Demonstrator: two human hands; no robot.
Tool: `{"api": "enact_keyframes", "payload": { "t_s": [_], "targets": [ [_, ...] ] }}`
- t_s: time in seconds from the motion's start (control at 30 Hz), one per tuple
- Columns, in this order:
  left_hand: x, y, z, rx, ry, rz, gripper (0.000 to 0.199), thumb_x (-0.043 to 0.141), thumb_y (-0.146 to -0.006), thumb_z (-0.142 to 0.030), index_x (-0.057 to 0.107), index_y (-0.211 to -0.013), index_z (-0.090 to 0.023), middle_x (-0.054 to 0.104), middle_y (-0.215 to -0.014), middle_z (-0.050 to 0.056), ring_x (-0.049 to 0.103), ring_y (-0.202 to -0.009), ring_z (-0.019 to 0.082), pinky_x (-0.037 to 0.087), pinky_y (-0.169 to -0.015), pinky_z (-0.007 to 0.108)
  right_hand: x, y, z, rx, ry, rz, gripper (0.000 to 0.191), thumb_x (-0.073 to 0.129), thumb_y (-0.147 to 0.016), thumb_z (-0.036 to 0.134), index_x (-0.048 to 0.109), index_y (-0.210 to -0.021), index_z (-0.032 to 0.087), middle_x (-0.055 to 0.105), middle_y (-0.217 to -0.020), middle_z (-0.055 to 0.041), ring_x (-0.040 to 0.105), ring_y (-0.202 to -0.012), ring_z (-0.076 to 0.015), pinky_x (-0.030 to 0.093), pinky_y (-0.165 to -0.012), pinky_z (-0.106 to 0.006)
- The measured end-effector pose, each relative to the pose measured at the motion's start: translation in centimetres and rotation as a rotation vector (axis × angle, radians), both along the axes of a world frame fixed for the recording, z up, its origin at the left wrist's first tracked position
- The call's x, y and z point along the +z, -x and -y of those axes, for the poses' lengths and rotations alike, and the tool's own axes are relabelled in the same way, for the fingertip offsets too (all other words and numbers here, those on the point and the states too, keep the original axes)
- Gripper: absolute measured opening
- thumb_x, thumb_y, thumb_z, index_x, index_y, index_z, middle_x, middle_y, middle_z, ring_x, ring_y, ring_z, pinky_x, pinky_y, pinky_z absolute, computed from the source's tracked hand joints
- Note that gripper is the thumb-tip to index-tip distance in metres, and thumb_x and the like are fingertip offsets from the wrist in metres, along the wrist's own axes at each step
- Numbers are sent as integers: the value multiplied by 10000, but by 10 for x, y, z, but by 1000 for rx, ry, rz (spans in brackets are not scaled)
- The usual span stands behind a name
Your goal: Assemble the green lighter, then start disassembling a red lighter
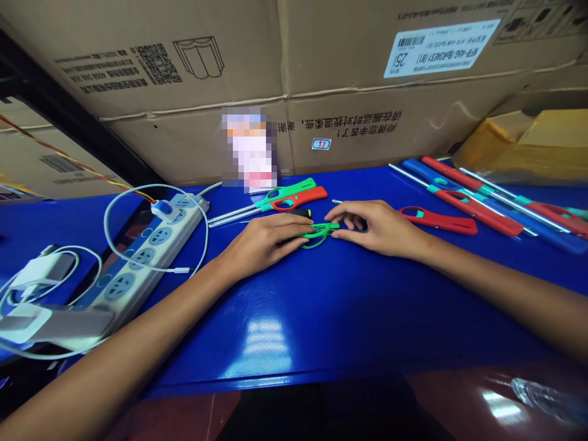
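Note:
My left hand (pixel 261 244) is closed on the left part of a green plastic piece (pixel 321 231) low over the blue table. On its right, my right hand (pixel 374 226) has thumb and index finger at the piece's right end, with the other fingers curled. What lies under those fingers is hidden. Behind my left hand shows a black tool end with a yellow tip (pixel 304 213). A thin metal rod tip (pixel 337 201) sticks out behind my right fingertips. A red lighter handle (pixel 441 221) lies just beyond my right hand.
Green and orange lighters (pixel 298 195) lie behind my left hand, before a blurred phone (pixel 252 153). Several red and blue lighters (pixel 487 208) lie at right. A power strip (pixel 151 251) with white cables is at left. Cardboard boxes (pixel 321 55) stand behind the blue table (pixel 321 324).

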State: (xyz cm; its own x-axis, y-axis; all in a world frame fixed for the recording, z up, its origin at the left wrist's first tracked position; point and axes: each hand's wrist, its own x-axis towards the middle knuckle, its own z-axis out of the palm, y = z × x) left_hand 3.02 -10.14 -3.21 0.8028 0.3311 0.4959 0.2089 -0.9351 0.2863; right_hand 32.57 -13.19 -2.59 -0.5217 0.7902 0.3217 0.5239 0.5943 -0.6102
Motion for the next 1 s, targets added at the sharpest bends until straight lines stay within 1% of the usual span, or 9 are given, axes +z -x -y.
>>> {"api": "enact_keyframes", "payload": {
  "t_s": [0.1,0.23,0.37,0.47,0.53,0.67,0.8,0.9,1.0],
  "targets": [
    [0,0,2,4,-17,-12,291,631,-1084,-226,746,-1344,-166,770,-1352,127,757,-1257,228,622,-1110,388,0,0,1,28,-44,23,176,755,-991,304,779,-1125,193,694,-846,-2,595,-716,-151,460,-704,-292],
    [2,0,4,2,-49,-32,294,637,-1083,-242,737,-1352,-178,769,-1363,122,756,-1263,231,621,-1120,401,-2,0,4,34,-98,31,153,740,-1006,299,773,-1116,198,681,-855,-6,590,-734,-160,460,-728,-302],
    [4,0,5,-15,-38,-26,265,635,-1086,-250,733,-1321,-178,779,-1329,114,761,-1244,218,626,-1104,381,-2,-1,5,52,-97,23,149,743,-1005,314,767,-1113,215,689,-864,-11,601,-749,-172,474,-746,-310],
    [6,-1,7,-9,-16,-42,260,610,-1093,-238,710,-1325,-179,767,-1333,117,744,-1259,221,613,-1107,388,-3,-1,6,51,-101,37,147,731,-1012,293,758,-1132,213,689,-888,-17,601,-766,-175,476,-756,-311],
    [7,-2,9,30,-3,-60,284,607,-1086,-243,675,-1351,-166,760,-1314,125,743,-1234,233,617,-1080,394,-4,-2,6,47,-110,49,138,722,-1017,272,750,-1136,208,679,-894,-18,596,-774,-174,471,-750,-307],
    [10,-4,14,138,7,-115,346,613,-1065,-294,614,-1376,-143,744,-1237,138,745,-1124,257,631,-990,407,-6,-2,7,46,-121,46,120,720,-1020,262,738,-1124,204,668,-886,-14,586,-769,-169,464,-735,-301],
    [13,-7,18,143,9,-144,332,605,-1056,-297,630,-1346,-137,737,-1215,132,716,-1149,279,600,-1038,449,-7,-2,7,46,-120,37,114,718,-1021,255,730,-1123,205,695,-930,-25,584,-772,-167,464,-734,-302],
    [13,-7,18,142,41,-135,332,591,-1063,-293,638,-1358,-148,737,-1239,128,705,-1175,279,588,-1052,451,-7,-2,8,47,-113,34,108,714,-1022,256,727,-1117,205,700,-938,-28,582,-771,-167,463,-731,-304],
    [12,-6,16,109,84,-126,344,571,-1080,-285,639,-1395,-165,735,-1282,120,686,-1225,273,570,-1086,449,-6,-1,8,49,-110,28,110,716,-1022,256,731,-1118,204,697,-929,-25,575,-760,-165,456,-723,-302]
  ]
}}
